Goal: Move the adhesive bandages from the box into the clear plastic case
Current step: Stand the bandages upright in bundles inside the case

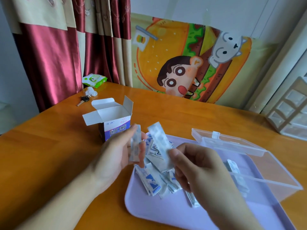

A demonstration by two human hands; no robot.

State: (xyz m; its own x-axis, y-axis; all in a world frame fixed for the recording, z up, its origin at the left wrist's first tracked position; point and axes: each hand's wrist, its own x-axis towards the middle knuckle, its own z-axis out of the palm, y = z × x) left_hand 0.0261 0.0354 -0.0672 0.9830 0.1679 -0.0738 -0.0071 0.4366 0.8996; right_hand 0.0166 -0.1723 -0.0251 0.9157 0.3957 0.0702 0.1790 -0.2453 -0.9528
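Both grips hold flat paper-wrapped bandage strips: the left hand pinches a thin stack, the right hand one long strip. More crinkled strips lie heaped on the smooth lilac tray, between the open cardboard box and the clear rectangular plastic case on the glossy wooden worktop.

One box; one clear case; one tray; two hands.

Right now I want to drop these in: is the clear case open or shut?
Open. The clear case sits on the purple tray with its lid swung back, and a few bandages already lie inside.
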